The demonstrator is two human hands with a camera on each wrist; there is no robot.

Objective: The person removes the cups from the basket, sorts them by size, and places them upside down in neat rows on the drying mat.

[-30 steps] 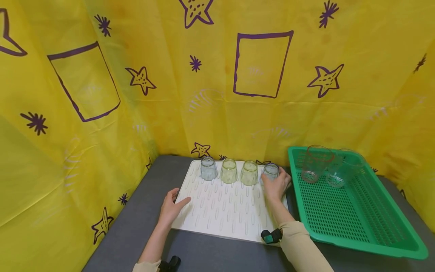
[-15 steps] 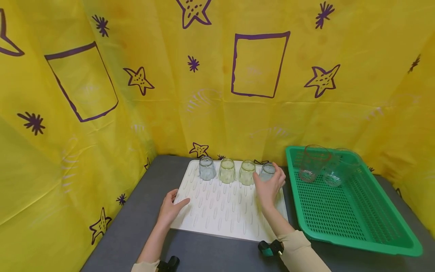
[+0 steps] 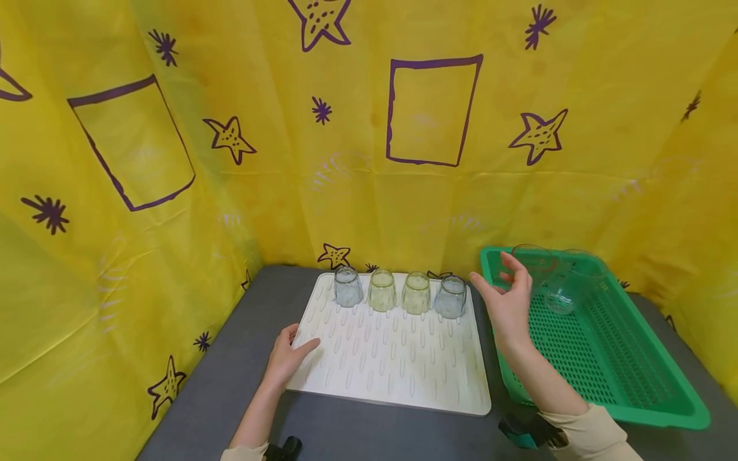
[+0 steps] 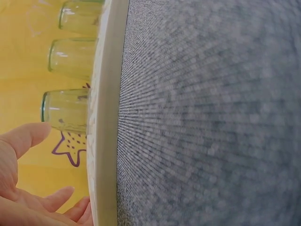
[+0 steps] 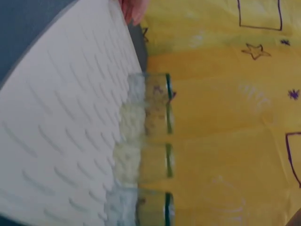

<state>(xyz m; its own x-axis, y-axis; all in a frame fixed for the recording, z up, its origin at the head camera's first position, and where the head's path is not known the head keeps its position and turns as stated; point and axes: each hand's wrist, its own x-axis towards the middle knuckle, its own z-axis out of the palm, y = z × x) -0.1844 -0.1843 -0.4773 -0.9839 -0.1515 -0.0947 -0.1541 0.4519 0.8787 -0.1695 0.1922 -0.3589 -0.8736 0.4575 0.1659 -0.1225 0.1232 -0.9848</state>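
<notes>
Along the far edge of a white ridged mat, glass tumblers stand in a row. A bluish tumbler is at the left end, with a yellow-green tumbler and a second yellow-green tumbler in the middle. Another bluish tumbler ends the row on the right. My right hand is raised over the basket's left rim, fingers loosely bent and holding nothing. My left hand lies at the mat's left edge, thumb spread from the fingers; the left wrist view shows its fingertips right beside that edge.
A green perforated basket stands right of the mat. Inside are a clear glass and a reddish-rimmed glass, partly behind my right hand. A yellow patterned curtain hangs behind the dark grey table.
My right hand has let go of the right-end bluish tumbler and moved right, over the basket's rim. The tumbler stays standing on the mat. My left hand has stayed at the mat's edge.
</notes>
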